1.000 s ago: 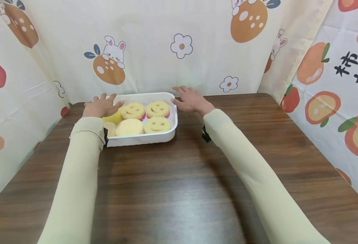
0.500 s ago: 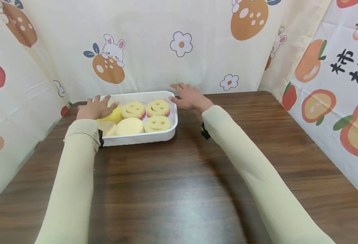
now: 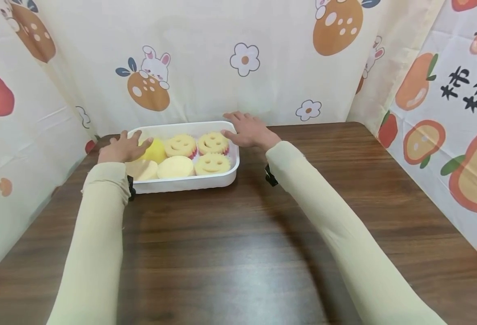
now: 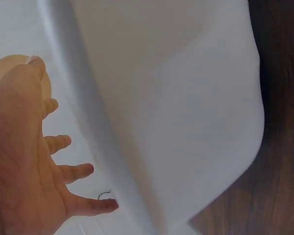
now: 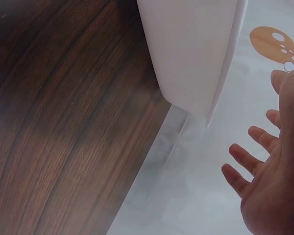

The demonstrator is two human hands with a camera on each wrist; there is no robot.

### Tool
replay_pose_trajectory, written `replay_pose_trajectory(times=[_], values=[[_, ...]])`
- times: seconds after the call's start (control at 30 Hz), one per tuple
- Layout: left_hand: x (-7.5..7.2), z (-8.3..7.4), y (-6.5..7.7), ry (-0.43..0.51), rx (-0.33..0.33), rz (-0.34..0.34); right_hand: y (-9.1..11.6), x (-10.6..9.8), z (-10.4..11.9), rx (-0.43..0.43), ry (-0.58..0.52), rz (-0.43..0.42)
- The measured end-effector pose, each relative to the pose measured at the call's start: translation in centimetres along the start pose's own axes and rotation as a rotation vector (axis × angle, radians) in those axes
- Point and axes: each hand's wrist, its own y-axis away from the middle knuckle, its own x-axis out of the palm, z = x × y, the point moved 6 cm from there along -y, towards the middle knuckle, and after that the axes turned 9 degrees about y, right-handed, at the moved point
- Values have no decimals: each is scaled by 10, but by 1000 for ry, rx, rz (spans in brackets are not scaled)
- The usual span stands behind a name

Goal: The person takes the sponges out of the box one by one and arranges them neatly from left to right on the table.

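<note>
A white rectangular tray (image 3: 184, 183) stands on the table near the back curtain. Inside it are pale yellow, sponge-like rounds: smiley-faced ones with scalloped edges, such as this smiley round (image 3: 212, 164), and a plain round (image 3: 176, 167). A brighter yellow round piece (image 3: 155, 151) shows partly behind my left hand (image 3: 120, 148). That hand is spread over the tray's left end; in the left wrist view its fingers lie alongside the tray's outer wall (image 4: 201, 117). My right hand (image 3: 250, 131), fingers spread, is over the right end, its thumb overlapping the rim. Neither hand grips anything.
The dark wood table (image 3: 206, 253) extends in front of the tray and to its right. A printed curtain (image 3: 206, 90) rises close behind the tray, and more printed cloth (image 3: 413, 135) borders the right side. Black straps (image 3: 271, 175) circle both wrists.
My left hand has moved left toward the tray's left end, uncovering more of the rounds there. My right hand has shifted slightly left over the right rim. The tray stays in place.
</note>
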Motion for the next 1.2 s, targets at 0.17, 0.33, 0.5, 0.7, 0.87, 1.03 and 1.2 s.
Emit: replay_pose_trajectory(times=[0.17, 0.33, 0.5, 0.7, 0.87, 1.03, 1.2], values=[[0, 3, 1, -12, -8, -2, -1, 1, 0, 2, -5, 10], [3, 7, 0, -1, 7, 27, -1, 0, -1, 2, -3, 13], [4, 14, -2, 15, 8, 48, -2, -1, 2, -23, -4, 1], [6, 19, -3, 25, 18, 79, -3, 3, 6, -30, -9, 13], [10, 25, -7, 49, 8, 72, -4, 5, 9, -39, -12, 12], [10, 31, -9, 78, 9, 52, -7, 8, 11, -46, -16, 19], [10, 36, -11, 48, 21, 59, -8, 12, 11, -49, -26, 26]])
